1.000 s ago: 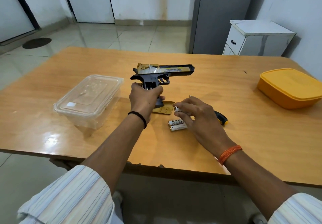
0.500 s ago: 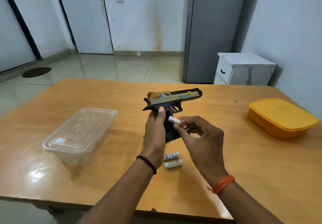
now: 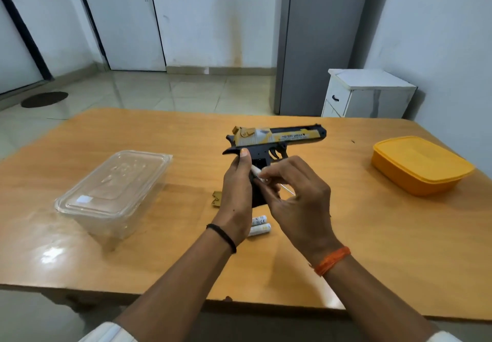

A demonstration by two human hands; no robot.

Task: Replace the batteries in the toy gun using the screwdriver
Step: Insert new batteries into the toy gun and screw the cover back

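We held the toy gun (image 3: 277, 139) up above the middle of the wooden table (image 3: 372, 235), barrel pointing toward three o'clock, its gold-and-black slide on top. Our left hand (image 3: 237, 195) was wrapped around the black grip from the nine o'clock side, thumb lying up along the rear of the frame. Our right hand (image 3: 298, 203) came in from four o'clock, its fingertips pinching a white battery (image 3: 257, 173) pressed against the side of the grip; we could not tell whether it sat in the compartment. A thin metal shaft (image 3: 288, 190), likely the screwdriver, showed just past the right fingers, its handle hidden.

On the tabletop below the gun, at six o'clock from it, two more white batteries (image 3: 259, 225) lay side by side, partly covered by our left wrist. A small gold cover piece (image 3: 217, 198) lay flat at seven o'clock from the gun, just beside the left hand. A clear plastic container (image 3: 111, 190) stood at nine o'clock, well apart, and a closed yellow box (image 3: 418, 163) stood at three o'clock near the table's edge.
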